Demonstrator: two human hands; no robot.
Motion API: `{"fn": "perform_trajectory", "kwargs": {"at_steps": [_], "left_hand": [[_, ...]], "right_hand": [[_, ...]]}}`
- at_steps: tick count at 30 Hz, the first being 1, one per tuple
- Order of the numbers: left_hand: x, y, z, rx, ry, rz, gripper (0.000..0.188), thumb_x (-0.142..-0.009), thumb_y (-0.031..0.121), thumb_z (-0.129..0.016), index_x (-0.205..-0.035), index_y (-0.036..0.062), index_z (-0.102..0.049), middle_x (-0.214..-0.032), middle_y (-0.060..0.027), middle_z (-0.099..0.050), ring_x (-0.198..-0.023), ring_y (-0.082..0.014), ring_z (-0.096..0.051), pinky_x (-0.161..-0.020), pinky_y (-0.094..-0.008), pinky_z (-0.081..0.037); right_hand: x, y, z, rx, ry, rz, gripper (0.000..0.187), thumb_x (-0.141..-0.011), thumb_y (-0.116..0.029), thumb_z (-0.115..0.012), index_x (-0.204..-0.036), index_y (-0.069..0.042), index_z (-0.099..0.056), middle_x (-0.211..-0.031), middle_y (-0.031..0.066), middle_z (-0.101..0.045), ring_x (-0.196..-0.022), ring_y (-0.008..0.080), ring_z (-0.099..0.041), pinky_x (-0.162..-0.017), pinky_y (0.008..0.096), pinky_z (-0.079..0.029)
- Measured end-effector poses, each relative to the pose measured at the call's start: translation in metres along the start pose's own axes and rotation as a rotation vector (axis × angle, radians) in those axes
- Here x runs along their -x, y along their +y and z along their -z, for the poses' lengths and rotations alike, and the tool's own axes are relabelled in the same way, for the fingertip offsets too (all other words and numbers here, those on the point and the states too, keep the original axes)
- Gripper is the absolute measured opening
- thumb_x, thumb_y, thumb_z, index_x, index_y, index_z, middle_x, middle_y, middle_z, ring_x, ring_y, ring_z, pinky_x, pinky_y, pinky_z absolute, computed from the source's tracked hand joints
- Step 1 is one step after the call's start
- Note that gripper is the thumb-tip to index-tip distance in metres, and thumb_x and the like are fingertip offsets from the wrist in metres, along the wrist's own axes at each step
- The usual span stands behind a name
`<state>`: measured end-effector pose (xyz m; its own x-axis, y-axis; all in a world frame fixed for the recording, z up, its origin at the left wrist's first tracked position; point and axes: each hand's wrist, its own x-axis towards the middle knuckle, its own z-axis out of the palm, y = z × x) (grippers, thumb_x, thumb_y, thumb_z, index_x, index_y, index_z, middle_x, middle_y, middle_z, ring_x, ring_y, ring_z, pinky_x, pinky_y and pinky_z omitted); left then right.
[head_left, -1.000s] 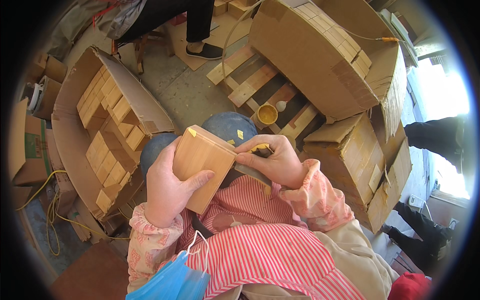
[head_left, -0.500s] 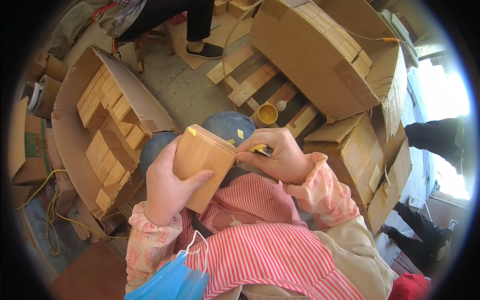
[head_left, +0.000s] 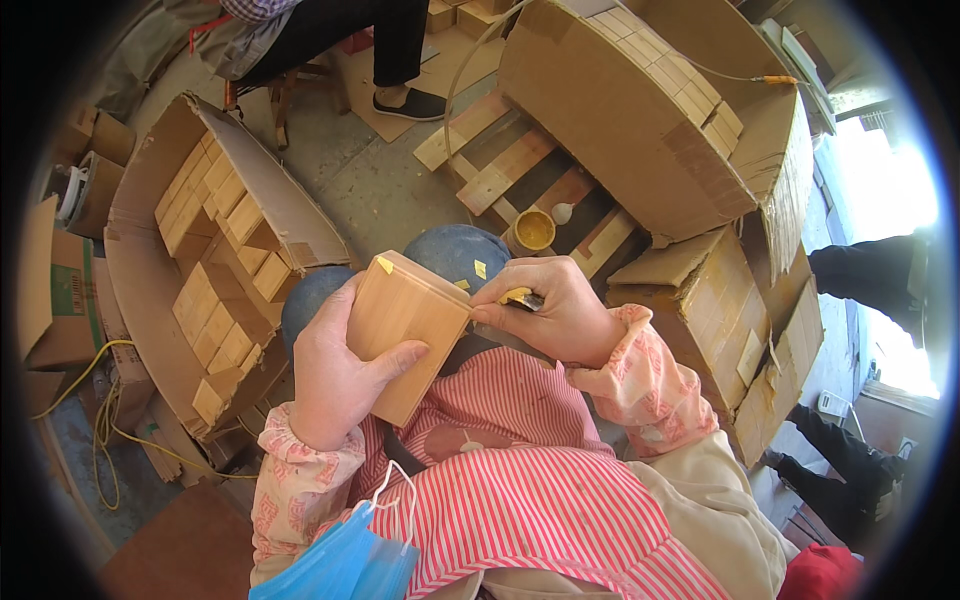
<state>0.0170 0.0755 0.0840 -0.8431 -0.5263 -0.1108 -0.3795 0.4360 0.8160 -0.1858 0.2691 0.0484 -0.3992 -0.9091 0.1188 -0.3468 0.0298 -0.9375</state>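
Note:
A light-brown wooden box [head_left: 400,325] is held tilted above my lap, with a small yellow sticker at its far left corner. My left hand [head_left: 340,365] wraps around its left side, the thumb lying across the face. At the box's right edge, the fingertips of my right hand [head_left: 550,308] pinch together near the corner. A small tool with a yellow part and a dark metal end [head_left: 522,298] is tucked in my right palm; its kind is not clear. Yellow sticker pieces [head_left: 481,269] cling to my jeans just beyond the box.
An open carton [head_left: 290,215] of wooden blocks stands at left, a larger one [head_left: 620,110] at far right on a slatted pallet [head_left: 510,170]. A tub of yellow paste [head_left: 533,231] sits ahead. Another person's shoe [head_left: 410,104] is beyond. A blue mask [head_left: 350,560] hangs at my chest.
Both hands and the wooden box stay nearly still. The other person at the far left has shifted slightly.

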Motion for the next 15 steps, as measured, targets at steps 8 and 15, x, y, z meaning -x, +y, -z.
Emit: {"fn": "perform_trajectory", "kwargs": {"at_steps": [8, 15], "left_hand": [[-0.0001, -0.0015, -0.0013, 0.005, 0.005, 0.008, 0.085, -0.073, 0.029, -0.099, -0.143, -0.0031, -0.062, -0.129, -0.0200, -0.074, -0.118, -0.0309, -0.074, -0.104, -0.0392, -0.056], [-0.0002, -0.0024, -0.0014, 0.013, 0.004, 0.008, 0.086, -0.072, 0.030, -0.099, -0.142, -0.0034, -0.062, -0.129, -0.0207, -0.074, -0.117, -0.0313, -0.074, -0.103, -0.0395, -0.056]], "right_hand": [[-0.0002, -0.0008, 0.0006, -0.013, -0.008, -0.018, 0.013, -0.092, -0.017, -0.084, -0.097, -0.005, -0.082, -0.091, 0.0111, -0.079, -0.080, 0.0271, -0.075, -0.075, 0.0372, -0.059], [0.0005, -0.0006, 0.0003, -0.030, -0.005, -0.030, 0.014, -0.092, -0.016, -0.084, -0.097, -0.004, -0.082, -0.092, 0.0114, -0.080, -0.081, 0.0274, -0.076, -0.077, 0.0372, -0.059]]}}
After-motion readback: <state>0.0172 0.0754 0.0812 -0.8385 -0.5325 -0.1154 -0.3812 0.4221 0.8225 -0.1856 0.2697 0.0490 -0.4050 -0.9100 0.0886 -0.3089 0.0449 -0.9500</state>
